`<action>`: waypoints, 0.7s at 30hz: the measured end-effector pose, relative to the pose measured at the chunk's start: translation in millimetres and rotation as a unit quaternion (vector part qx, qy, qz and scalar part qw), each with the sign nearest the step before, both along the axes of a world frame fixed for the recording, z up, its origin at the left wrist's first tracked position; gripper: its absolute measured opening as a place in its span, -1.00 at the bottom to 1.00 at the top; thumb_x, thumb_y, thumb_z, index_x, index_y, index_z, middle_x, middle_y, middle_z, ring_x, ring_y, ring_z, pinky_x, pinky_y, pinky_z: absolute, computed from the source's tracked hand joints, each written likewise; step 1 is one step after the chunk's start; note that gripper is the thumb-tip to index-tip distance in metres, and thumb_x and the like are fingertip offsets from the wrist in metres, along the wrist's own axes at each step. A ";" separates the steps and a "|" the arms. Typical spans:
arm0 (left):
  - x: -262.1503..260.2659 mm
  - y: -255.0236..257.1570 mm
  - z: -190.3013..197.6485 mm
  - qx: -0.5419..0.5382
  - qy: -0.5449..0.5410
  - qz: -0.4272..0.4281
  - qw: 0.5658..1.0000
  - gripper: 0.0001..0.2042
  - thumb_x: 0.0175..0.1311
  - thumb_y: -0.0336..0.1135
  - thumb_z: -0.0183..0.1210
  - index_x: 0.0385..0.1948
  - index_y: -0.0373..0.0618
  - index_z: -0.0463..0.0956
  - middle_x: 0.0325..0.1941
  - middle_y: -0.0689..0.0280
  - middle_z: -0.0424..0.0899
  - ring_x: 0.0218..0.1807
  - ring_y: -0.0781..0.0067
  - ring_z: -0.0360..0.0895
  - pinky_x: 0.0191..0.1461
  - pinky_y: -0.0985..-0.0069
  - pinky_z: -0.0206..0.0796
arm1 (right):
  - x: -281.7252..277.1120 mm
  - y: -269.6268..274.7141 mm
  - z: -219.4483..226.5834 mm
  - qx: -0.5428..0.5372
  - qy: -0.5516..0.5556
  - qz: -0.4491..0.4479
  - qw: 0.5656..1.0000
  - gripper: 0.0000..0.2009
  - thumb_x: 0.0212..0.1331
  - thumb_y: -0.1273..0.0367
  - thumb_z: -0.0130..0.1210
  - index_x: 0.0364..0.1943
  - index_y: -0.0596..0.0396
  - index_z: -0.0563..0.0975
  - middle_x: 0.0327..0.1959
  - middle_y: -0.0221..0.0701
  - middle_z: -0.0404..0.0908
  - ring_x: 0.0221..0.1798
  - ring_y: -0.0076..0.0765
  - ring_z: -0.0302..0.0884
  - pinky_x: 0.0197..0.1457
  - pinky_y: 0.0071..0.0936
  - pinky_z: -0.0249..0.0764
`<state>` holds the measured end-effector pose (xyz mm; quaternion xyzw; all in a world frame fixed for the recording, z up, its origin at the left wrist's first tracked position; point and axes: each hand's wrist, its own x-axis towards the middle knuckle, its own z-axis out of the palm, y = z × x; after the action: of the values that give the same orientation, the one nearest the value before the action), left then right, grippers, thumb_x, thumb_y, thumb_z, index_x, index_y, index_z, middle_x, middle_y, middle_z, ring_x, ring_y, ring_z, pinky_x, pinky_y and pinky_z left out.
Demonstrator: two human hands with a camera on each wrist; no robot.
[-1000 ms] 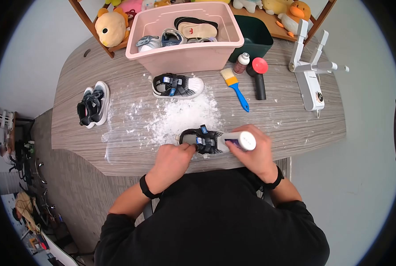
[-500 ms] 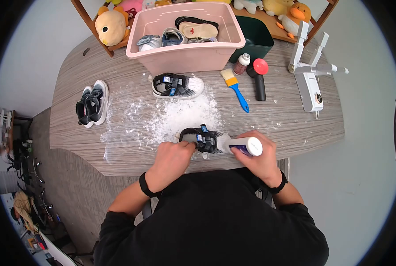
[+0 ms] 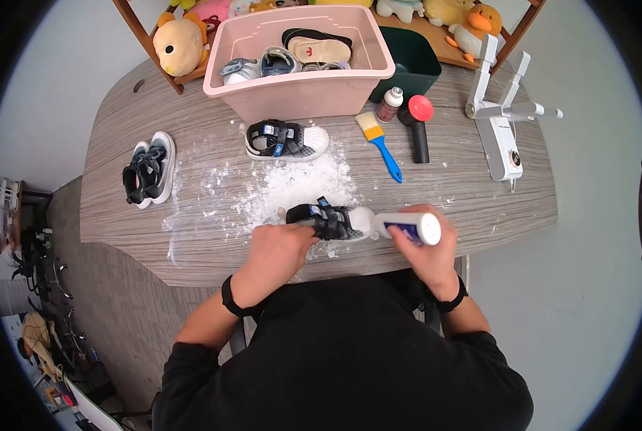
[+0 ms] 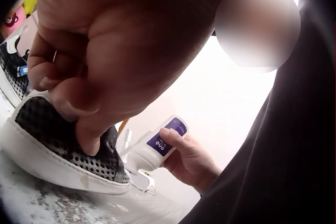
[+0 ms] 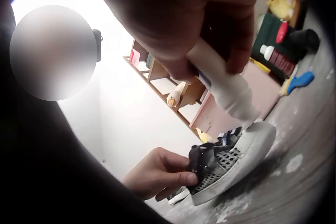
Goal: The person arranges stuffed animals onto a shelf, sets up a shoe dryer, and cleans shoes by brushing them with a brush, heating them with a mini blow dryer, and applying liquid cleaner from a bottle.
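In the head view my left hand (image 3: 276, 251) pinches the heel-side opening of a black mesh sneaker (image 3: 339, 224) with a white sole and toe cap. In the left wrist view the thumb presses on the mesh side of this sneaker (image 4: 58, 137), which is tilted. My right hand (image 3: 433, 251) grips a white squeeze bottle (image 3: 420, 228) with a purple label, lying nearly level. Its nozzle points left, right at the toe cap, as the right wrist view shows for the bottle (image 5: 231, 95) and sneaker (image 5: 231, 163). White residue (image 3: 303, 183) covers the table behind the sneaker.
A matching sneaker (image 3: 292, 141) stands behind the residue. Another pair of shoes (image 3: 150, 170) sits at left. Behind are a pink bin (image 3: 299, 98) holding shoes and a dark green bin (image 3: 414, 72). A blue-handled brush (image 3: 382, 149), a small bottle (image 3: 390, 105) and a white stand (image 3: 502, 144) are at right.
My right hand has drawn the bottle to the right, from over the sneaker's toe to its tip. The sneaker has tilted and shifted slightly left under my left hand.
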<state>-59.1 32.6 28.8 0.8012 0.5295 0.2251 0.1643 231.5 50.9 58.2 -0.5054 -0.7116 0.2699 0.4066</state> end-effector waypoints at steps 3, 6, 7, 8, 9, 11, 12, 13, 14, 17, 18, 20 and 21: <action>-1.6 3.1 3.9 -0.022 -0.035 0.005 0.999 -0.84 0.29 -0.25 0.46 -0.34 -0.14 0.76 -0.47 0.13 0.73 -0.42 -0.04 0.67 -0.40 0.22 0.46 | 0.2 1.1 4.3 -0.004 0.008 -0.023 1.000 -0.71 0.02 0.49 0.57 -0.16 0.20 0.73 -0.19 -0.25 0.78 -0.18 -0.15 0.80 -0.09 -0.31 0.69; -2.1 6.6 13.6 -0.108 -0.082 0.021 0.990 -0.84 0.35 -0.28 0.44 -0.26 -0.19 0.78 -0.50 0.11 0.71 -0.50 0.11 0.68 -0.41 0.28 0.44 | -3.5 1.7 7.0 0.071 -0.010 0.016 0.997 -0.70 0.01 0.49 0.57 -0.16 0.20 0.73 -0.19 -0.24 0.79 -0.17 -0.16 0.80 -0.09 -0.32 0.69; -2.8 8.3 11.5 -0.108 -0.082 0.021 0.990 -0.84 0.35 -0.28 0.44 -0.26 -0.19 0.78 -0.50 0.11 0.71 -0.50 0.11 0.68 -0.41 0.28 0.44 | -4.1 2.4 6.8 0.073 -0.012 0.018 0.997 -0.69 0.01 0.48 0.58 -0.14 0.19 0.73 -0.17 -0.24 0.79 -0.16 -0.16 0.80 -0.08 -0.32 0.69; -3.6 10.1 7.3 -0.153 -0.135 0.027 0.979 -0.83 0.40 -0.30 0.41 -0.21 -0.23 0.78 -0.53 0.15 0.70 -0.56 0.27 0.64 -0.45 0.34 0.41 | -5.2 2.8 6.3 0.075 -0.012 0.021 0.997 -0.67 0.00 0.48 0.59 -0.12 0.19 0.73 -0.15 -0.25 0.79 -0.14 -0.16 0.80 -0.07 -0.33 0.69; -3.4 12.7 8.0 -0.196 -0.188 0.031 0.962 -0.82 0.45 -0.32 0.39 -0.16 -0.27 0.77 -0.57 0.19 0.69 -0.61 0.42 0.60 -0.49 0.41 0.37 | -8.0 1.9 5.7 0.076 -0.012 0.022 0.997 -0.67 0.00 0.48 0.59 -0.12 0.19 0.73 -0.15 -0.25 0.79 -0.14 -0.16 0.80 -0.07 -0.33 0.69; -1.9 16.9 16.3 -0.290 -0.242 0.070 0.923 -0.80 0.50 -0.33 0.34 -0.10 -0.32 0.75 -0.57 0.25 0.68 -0.63 0.53 0.56 -0.53 0.47 0.33 | -15.4 -1.7 4.0 0.070 0.018 0.085 0.994 -0.64 0.01 0.46 0.59 -0.08 0.17 0.73 -0.11 -0.26 0.79 -0.11 -0.15 0.80 -0.04 -0.32 0.70; -1.1 17.9 19.8 -0.379 -0.293 0.109 0.871 -0.78 0.56 -0.34 0.30 -0.03 -0.37 0.74 -0.56 0.31 0.66 -0.65 0.64 0.51 -0.57 0.52 0.29 | -17.3 -1.7 2.6 0.068 0.014 0.093 0.993 -0.62 0.02 0.46 0.60 -0.05 0.15 0.72 -0.09 -0.27 0.78 -0.09 -0.16 0.80 -0.01 -0.30 0.71; -0.9 18.3 16.0 -0.379 -0.293 0.109 0.871 -0.78 0.56 -0.34 0.30 -0.03 -0.37 0.74 -0.56 0.31 0.66 -0.65 0.64 0.51 -0.57 0.52 0.29 | -20.2 -0.1 1.9 0.067 0.014 0.094 0.993 -0.62 0.02 0.46 0.60 -0.05 0.15 0.72 -0.09 -0.27 0.78 -0.09 -0.16 0.80 -0.01 -0.30 0.71; -0.7 18.9 7.9 -0.384 -0.340 0.105 0.852 -0.76 0.59 -0.33 0.27 -0.01 -0.40 0.71 -0.51 0.34 0.68 -0.68 0.65 0.49 -0.60 0.57 0.25 | -23.6 2.7 1.4 0.050 0.020 0.119 0.991 -0.62 0.02 0.45 0.60 -0.05 0.14 0.72 -0.08 -0.27 0.77 -0.08 -0.15 0.79 0.00 -0.29 0.71; 0.2 19.8 -7.9 -0.387 -0.392 0.101 0.828 -0.73 0.63 -0.33 0.22 0.02 -0.44 0.68 -0.43 0.35 0.70 -0.70 0.65 0.48 -0.63 0.61 0.23 | -38.5 3.6 -1.6 0.043 0.022 0.183 0.982 -0.62 0.04 0.42 0.60 -0.05 0.13 0.72 -0.07 -0.27 0.76 -0.04 -0.12 0.78 0.03 -0.28 0.71; 0.4 20.0 -10.2 -0.388 -0.399 0.102 0.825 -0.73 0.64 -0.33 0.20 0.02 -0.45 0.68 -0.40 0.34 0.71 -0.70 0.64 0.49 -0.62 0.61 0.24 | -42.8 3.3 -2.8 0.053 0.018 0.222 0.974 -0.62 0.04 0.40 0.61 -0.05 0.13 0.72 -0.06 -0.26 0.76 -0.02 -0.11 0.77 0.05 -0.27 0.71; -0.1 20.1 -11.4 -0.389 -0.403 0.106 0.822 -0.73 0.64 -0.33 0.21 0.01 -0.44 0.68 -0.39 0.34 0.71 -0.70 0.64 0.50 -0.62 0.61 0.24 | -47.6 1.5 -4.9 0.049 0.027 0.261 0.964 -0.62 0.05 0.38 0.61 -0.05 0.13 0.72 -0.06 -0.27 0.76 -0.01 -0.10 0.76 0.07 -0.26 0.71; -0.3 20.3 -11.7 -0.389 -0.408 0.110 0.818 -0.73 0.64 -0.32 0.21 0.01 -0.44 0.68 -0.38 0.34 0.71 -0.69 0.64 0.51 -0.62 0.62 0.25 | -48.5 1.0 -6.3 0.045 0.036 0.300 0.952 -0.62 0.06 0.36 0.61 -0.05 0.13 0.72 -0.06 -0.27 0.75 0.00 -0.08 0.76 0.08 -0.26 0.71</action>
<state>-59.4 52.9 17.1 0.4414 0.5425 0.3232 0.6375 182.9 51.9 51.9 -0.2393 -0.8271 0.3649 0.3542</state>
